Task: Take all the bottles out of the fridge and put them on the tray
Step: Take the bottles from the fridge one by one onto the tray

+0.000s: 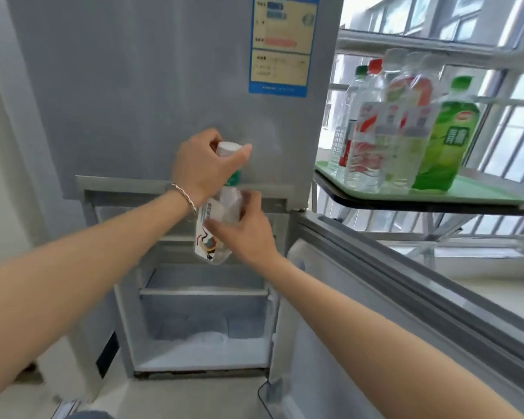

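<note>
A clear bottle (229, 204) with a white cap and a white patterned label hangs in front of the fridge's open lower compartment (203, 322). My left hand (204, 167), a bracelet on its wrist, grips the bottle's cap and neck from above. My right hand (248, 231) holds the bottle's body from the right side. The green tray (481, 195) sits on a shelf to the right of the fridge and carries several bottles (384, 128), among them a green one (448, 137). No other bottle shows on the fridge shelves.
The lower fridge door (390, 282) stands open to the right, below the tray's shelf. The closed upper door (164, 86) carries a blue and yellow sticker (282, 43). Window bars (515, 140) run behind the tray. A white sill lies at right.
</note>
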`<state>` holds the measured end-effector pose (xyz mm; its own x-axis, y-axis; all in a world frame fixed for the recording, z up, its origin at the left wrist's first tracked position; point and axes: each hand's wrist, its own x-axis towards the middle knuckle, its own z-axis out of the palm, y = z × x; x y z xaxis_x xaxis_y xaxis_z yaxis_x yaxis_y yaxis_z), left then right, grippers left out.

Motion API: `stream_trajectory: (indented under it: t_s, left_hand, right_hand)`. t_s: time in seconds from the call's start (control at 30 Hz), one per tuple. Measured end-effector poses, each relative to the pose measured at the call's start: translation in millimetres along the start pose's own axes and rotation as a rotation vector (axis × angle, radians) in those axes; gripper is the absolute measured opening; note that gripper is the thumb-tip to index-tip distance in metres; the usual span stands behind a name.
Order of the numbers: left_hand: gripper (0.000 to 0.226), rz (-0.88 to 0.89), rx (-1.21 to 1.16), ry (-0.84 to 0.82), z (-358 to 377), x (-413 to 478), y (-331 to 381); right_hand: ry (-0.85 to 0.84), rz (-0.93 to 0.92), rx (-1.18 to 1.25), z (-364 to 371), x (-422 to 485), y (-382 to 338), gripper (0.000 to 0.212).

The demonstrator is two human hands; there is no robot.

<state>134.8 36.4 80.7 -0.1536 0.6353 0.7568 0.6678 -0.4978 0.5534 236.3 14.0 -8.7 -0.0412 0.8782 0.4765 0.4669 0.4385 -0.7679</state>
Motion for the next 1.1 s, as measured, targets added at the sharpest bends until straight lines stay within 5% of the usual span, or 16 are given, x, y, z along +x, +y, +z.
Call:
stream_trajectory:
  t_s: [0.23,0.43,0.57,0.9,1.1]
  left_hand:
    - [0.036,-0.064,-0.661,0.010,20,37,106]
    - [0.055,-0.057,-0.678,-0.261,76,15,171]
    - [0.035,0.047,-0.683,-0.441,103,-3,215]
    - [0.020,0.073,-0.609,-0.679,157,-21,256]
    - [0.049,0.000,-0.695,-0.758,177,-25,244]
  right_hand:
    - [0.269,-0.130,0.111,-106,16,-40,0.068]
    - [0.548,-0.215,-0.113,-211,21,-43,0.070]
    - [0.545,-0.121,-0.100,-277,9,-23,0.044]
    - [0.401,0.129,0.015,-341,22,6,0.034]
    - [0.407,0.227,0.140,-329,34,21,0.064]
